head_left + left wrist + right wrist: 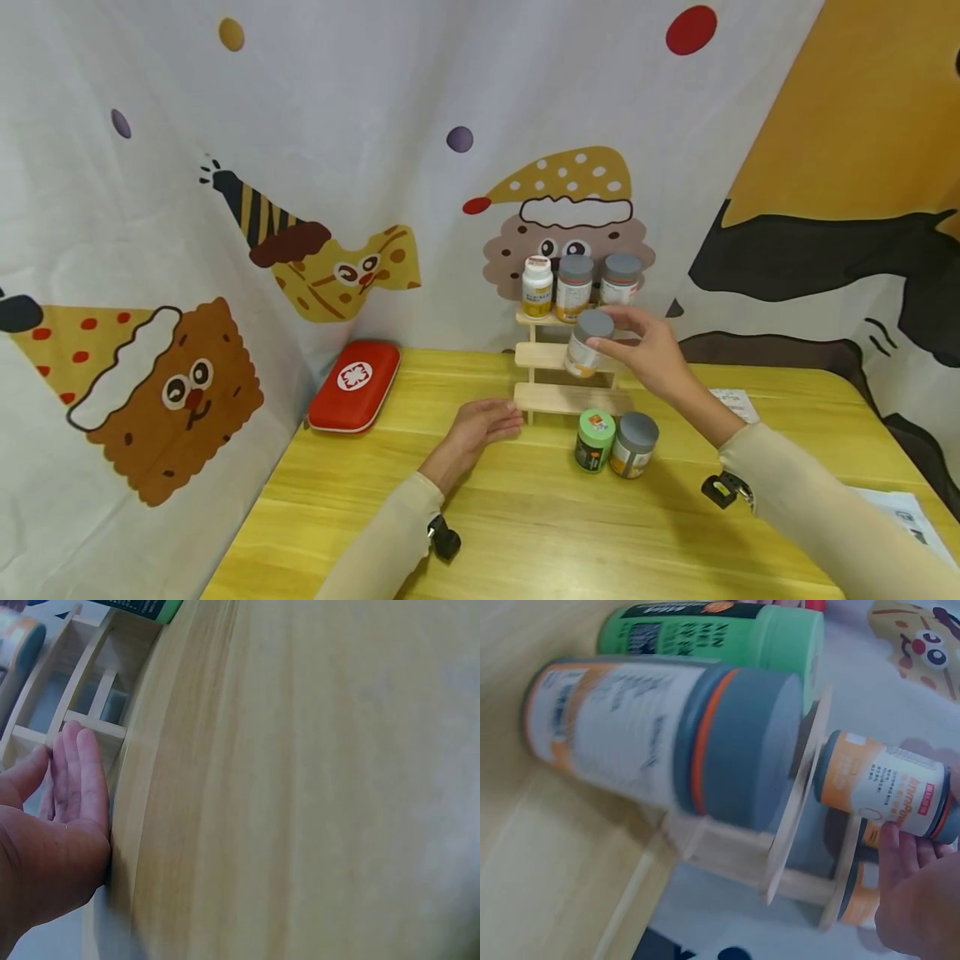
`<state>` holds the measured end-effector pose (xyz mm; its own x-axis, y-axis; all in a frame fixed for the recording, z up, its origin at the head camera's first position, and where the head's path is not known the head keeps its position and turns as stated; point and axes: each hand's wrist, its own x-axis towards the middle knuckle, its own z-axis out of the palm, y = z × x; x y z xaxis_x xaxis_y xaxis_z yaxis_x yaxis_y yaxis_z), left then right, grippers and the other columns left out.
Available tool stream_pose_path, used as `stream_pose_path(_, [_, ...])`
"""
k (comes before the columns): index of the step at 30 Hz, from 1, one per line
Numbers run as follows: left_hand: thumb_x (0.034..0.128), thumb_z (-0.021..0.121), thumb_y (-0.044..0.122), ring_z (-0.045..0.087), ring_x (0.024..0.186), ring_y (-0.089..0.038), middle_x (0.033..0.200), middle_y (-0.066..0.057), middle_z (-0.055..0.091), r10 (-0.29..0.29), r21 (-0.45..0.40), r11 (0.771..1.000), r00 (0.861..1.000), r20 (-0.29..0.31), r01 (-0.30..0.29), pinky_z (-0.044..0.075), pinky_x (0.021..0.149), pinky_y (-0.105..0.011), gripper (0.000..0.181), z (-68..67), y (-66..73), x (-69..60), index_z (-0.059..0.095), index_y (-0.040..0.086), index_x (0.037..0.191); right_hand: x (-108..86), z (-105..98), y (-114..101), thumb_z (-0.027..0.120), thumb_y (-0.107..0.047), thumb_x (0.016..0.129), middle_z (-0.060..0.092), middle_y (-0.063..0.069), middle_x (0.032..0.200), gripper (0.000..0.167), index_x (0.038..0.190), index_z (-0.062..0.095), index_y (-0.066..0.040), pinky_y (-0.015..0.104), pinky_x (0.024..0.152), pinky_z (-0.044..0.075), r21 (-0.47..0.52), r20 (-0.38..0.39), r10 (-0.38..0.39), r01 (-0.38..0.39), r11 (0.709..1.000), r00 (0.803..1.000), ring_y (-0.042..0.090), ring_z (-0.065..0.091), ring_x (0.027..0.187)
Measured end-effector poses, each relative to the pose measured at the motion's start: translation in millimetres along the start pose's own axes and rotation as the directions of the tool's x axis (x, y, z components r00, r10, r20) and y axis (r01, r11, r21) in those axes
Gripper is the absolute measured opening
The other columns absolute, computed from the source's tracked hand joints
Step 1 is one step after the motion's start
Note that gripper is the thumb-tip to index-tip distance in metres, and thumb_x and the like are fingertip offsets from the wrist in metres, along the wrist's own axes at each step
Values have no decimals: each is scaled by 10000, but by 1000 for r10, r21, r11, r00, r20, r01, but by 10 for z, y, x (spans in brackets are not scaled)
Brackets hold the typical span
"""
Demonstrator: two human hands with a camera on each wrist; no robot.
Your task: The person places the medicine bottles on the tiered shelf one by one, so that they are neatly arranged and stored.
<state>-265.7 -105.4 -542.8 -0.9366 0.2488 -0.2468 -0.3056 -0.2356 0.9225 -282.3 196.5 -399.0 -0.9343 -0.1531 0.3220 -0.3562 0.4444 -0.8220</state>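
A three-tier wooden display stand (558,400) stands on the table by the back curtain. My right hand (651,350) grips a grey-lidded bottle (585,354) with a white and orange label, slightly tilted at the middle tier. Whether its base touches the wood, I cannot tell. In the right wrist view, fingers (906,851) lie along the held bottle (881,784). My left hand (480,427) rests by the stand's left end, fingers extended; in the left wrist view, its fingertips (88,742) meet the stand's frame (97,727). The top tier bears a white bottle (537,287) and two grey-lidded bottles (575,287).
In front of the stand are a green-lidded jar (595,442) and another grey-lidded bottle (634,446). A red zip case (355,386) lies at the back left. Papers (735,404) lie on the right of the table (570,533). A printed curtain (420,83) hangs behind.
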Motion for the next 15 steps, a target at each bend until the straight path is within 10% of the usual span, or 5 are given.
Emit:
stream_pose_path(8, [1033,695,131,788,979,-187,1124,-146,790,-1,-3,1000,1000,-1,1,667,988,-373,365,-3,-2,14,640,-85,1322,147,231,-179,853,-391,910,715,134,1351,611,1428,630,-155,507,1005,610,-60,1,27,-27,998,1000,360,679,1243])
stream_pose_path(15, [1034,693,134,785,987,-189,1140,-153,783,-3,1,1000,1000,7,3,661,1004,-382,363,-1,-6,13,639,-81,1322,259,390,-324,873,-297,900,713,181,1357,632,1430,617,-67,565,1064,586,-65,15,33,-32,997,999,384,674,1264])
